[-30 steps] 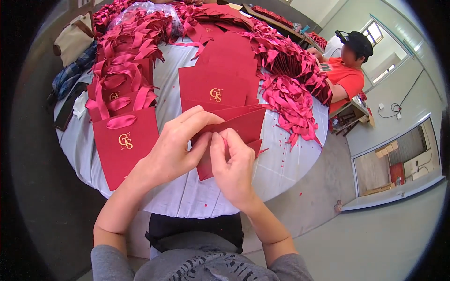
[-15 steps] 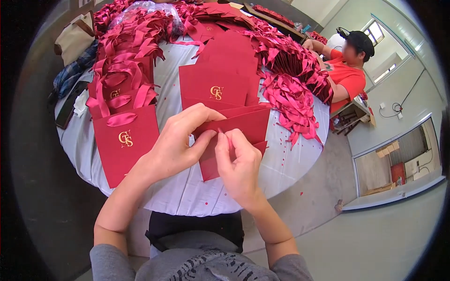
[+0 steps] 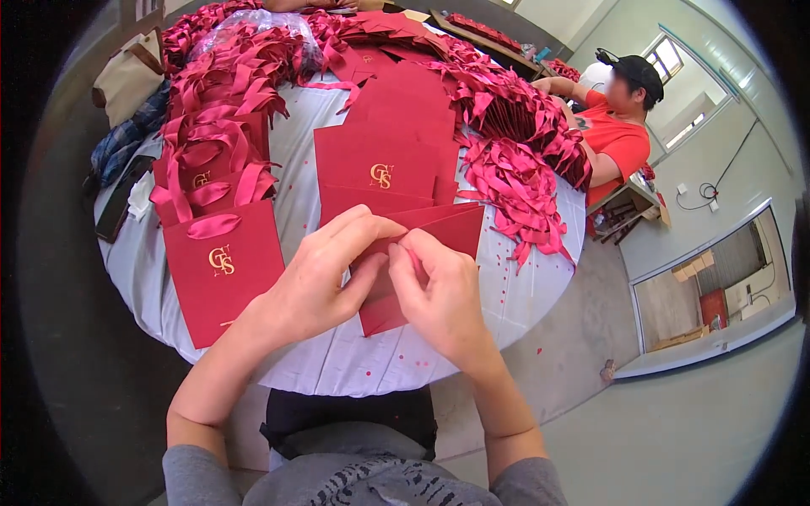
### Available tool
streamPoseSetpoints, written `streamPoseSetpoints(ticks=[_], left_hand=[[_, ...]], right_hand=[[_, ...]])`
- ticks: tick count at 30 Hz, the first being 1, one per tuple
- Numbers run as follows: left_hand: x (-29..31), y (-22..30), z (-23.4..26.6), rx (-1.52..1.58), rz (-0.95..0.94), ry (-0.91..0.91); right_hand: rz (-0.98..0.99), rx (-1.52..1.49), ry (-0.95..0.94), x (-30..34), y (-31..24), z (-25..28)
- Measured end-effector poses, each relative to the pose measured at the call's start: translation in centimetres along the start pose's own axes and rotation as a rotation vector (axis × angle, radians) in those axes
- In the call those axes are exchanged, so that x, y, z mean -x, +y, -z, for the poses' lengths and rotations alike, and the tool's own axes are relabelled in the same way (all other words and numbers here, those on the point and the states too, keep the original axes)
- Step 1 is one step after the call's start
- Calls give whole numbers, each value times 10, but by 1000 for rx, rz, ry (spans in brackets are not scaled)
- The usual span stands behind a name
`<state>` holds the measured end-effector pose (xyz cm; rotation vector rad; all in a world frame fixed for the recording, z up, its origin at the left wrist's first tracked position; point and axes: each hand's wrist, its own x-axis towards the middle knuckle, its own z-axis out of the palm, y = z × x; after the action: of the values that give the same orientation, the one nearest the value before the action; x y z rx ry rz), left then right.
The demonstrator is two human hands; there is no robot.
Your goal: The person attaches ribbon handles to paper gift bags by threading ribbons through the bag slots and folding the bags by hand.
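A dark red paper gift bag (image 3: 456, 228) is held up over the near side of the table, its mouth toward me. With thumb and fingers curled, my left hand (image 3: 325, 274) grips its upper edge. My right hand (image 3: 443, 291) is closed in a pinch at the same edge, its fingertips close to the left ones. Between its fingers shows a bit of pink-red ribbon (image 3: 419, 266), mostly hidden. Just beyond lies a stack of flat red bags (image 3: 380, 160) without ribbon handles. To the left, bags with ribbon handles (image 3: 224, 278) overlap in a row.
A round table with a white cloth (image 3: 295, 126) carries everything. Loose ribbons (image 3: 519, 194) heap at the right, beside many ribboned bags (image 3: 506, 110). Small red dots are scattered on the cloth. A co-worker in an orange shirt (image 3: 616, 143) sits at the far right. A cream bag (image 3: 131, 80) stands far left.
My right hand has turned slightly and moved closer to the left; the small ribbon tip seen at its fingertips is now covered. The view has shifted a little.
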<state>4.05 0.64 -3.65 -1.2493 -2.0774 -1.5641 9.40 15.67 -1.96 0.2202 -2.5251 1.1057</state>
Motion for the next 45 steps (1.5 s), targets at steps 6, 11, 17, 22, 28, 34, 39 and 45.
streamPoseSetpoints(ticks=[6, 11, 17, 22, 28, 34, 39, 45], left_hand=[[-3, -1, 0, 13, 21, 6], [-5, 1, 6, -92, -30, -3], [-7, 5, 4, -206, -189, 9], [1, 4, -7, -89, -140, 133], [-1, 9, -5, -177, -231, 99], [1, 11, -8, -259, -292, 72], [-1, 22, -4, -342, -263, 46], [-3, 20, -1, -208, -185, -20]], right_hand=[[90, 37, 86, 5, 9, -3], [106, 28, 186, 7, 2, 7], [291, 283, 151, 2, -2, 19], [272, 460, 32, -2, -17, 31], [395, 278, -196, -21, -4, 55], [131, 118, -638, -60, -7, 73], [25, 176, -831, -75, -20, 75], [6, -209, -494, -61, 7, 61]])
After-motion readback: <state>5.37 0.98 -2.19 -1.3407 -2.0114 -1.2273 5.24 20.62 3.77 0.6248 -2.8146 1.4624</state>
